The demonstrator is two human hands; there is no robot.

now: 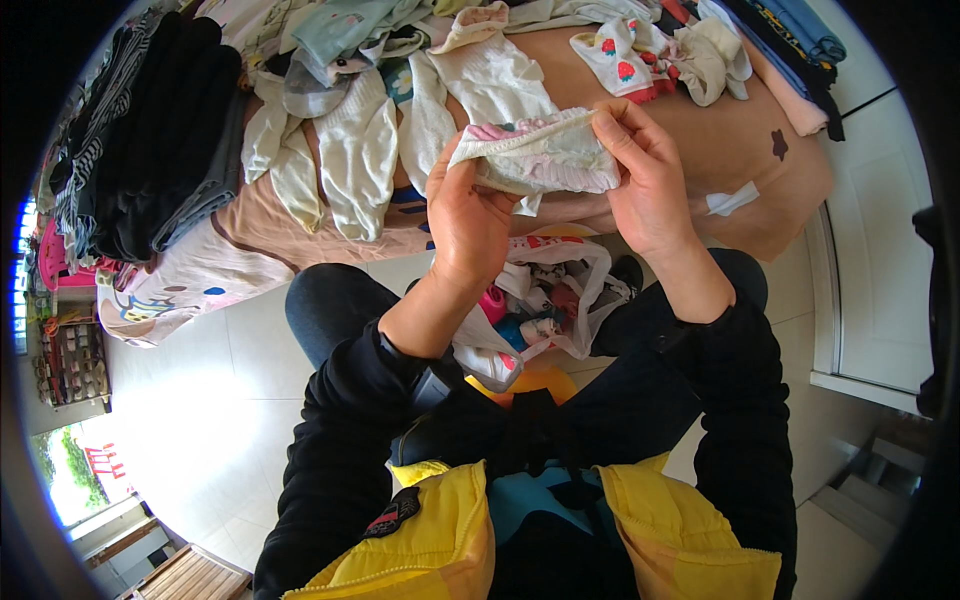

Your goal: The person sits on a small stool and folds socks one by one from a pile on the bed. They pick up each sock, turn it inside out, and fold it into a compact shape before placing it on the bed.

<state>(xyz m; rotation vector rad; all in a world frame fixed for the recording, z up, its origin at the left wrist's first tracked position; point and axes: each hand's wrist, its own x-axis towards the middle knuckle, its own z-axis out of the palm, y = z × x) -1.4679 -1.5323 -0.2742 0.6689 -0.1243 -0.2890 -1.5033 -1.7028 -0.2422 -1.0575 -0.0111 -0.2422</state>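
Note:
Both hands hold a white and pink knitted sock (544,157) stretched sideways above the near edge of the bed. My left hand (472,202) grips its left end, thumb on top. At the upper right end, my right hand (641,165) pinches the fabric between thumb and fingers. Behind it, several white socks (358,157) lie flat on the brown bed cover (570,67). A strawberry-print sock (622,56) lies farther right beside a crumpled cream one (705,64). Below the hands, a white plastic bag (592,300) with rolled socks and other small cloth items stands open between the knees.
Stacked dark trousers (169,135) lie at the bed's left; folded jeans (802,34) lie at the far right. A white door (877,240) stands right of the bed. Under the bag, part of a yellow-orange round object (540,382) shows. Steps (862,495) appear at the lower right.

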